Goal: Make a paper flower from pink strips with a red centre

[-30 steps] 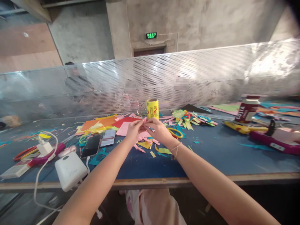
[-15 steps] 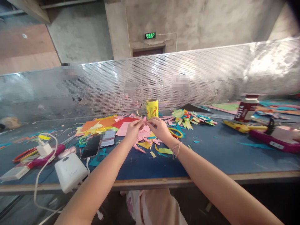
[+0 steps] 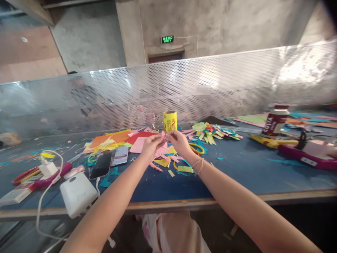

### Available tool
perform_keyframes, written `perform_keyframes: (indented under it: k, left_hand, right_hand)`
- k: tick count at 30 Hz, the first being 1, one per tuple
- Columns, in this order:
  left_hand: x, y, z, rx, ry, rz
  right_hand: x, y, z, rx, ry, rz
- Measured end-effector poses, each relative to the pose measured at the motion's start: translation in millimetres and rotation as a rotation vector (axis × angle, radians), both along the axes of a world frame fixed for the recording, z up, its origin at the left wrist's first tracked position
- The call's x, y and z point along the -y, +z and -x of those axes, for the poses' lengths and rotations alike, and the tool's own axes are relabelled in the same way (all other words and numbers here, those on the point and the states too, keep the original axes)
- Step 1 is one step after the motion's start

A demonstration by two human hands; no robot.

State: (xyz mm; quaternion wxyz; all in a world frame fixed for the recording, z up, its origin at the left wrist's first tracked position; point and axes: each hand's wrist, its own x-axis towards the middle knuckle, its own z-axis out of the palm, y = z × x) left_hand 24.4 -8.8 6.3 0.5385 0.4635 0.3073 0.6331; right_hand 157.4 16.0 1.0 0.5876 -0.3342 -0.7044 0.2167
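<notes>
Between my two hands is a small piece of pink paper (image 3: 163,135), its tip sticking up above the fingers. My left hand (image 3: 152,146) pinches it from the left. The fingers of my right hand (image 3: 179,142) are closed on its right side. Under and around the hands lie pink paper sheets (image 3: 137,144) and cut strips, with a red sheet (image 3: 142,136) and an orange sheet (image 3: 101,140) to the left. Just behind the hands stands a yellow tape roll (image 3: 170,120), upright. Beside my right wrist is a yellow ring-shaped handle (image 3: 200,149).
A paper flower bundle (image 3: 207,130) lies to the right, with a Costa bottle (image 3: 275,121) and a purple power strip (image 3: 305,158) farther right. At left are a phone (image 3: 101,165), a white power bank (image 3: 78,195) and cables. A perforated metal screen (image 3: 168,84) stands behind.
The pink paper tip now shows more clearly between my fingers, and both hands have shifted very slightly. The view has moved a little.
</notes>
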Motion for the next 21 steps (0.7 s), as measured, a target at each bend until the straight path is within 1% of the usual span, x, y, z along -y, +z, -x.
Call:
perform_keyframes:
  k: [4,8,12,15,18,21]
  left_hand:
    - [-0.7,-1.9,-0.7,-0.023,-0.003,-0.016]
    - [-1.1,-3.3,-1.8,-0.058,0.04,-0.043]
    - [-0.7,-3.8,-2.8,-0.091,0.091,-0.072]
    - [0.1,-3.3,-2.7,-0.141,0.131,-0.084]
    - [0.8,-2.2,-1.5,-0.178,0.16,-0.097]
    - [1.3,-1.4,0.2,-0.219,0.173,-0.11]
  right_hand:
    - [-3.7,-2.3,-0.3,-0.069,-0.001,0.05]
    - [-5.8,-4.5,0.2,-0.138,0.018,0.07]
    - [-5.9,-5.1,1.3,-0.137,-0.002,0.077]
    - [-4.6,-4.0,2.5,-0.156,0.009,0.101]
    - [-2.4,-2.3,3.8,-0.181,0.079,0.172]
    - [-0.8,-1.8,4.3,-0.145,0.159,0.208]
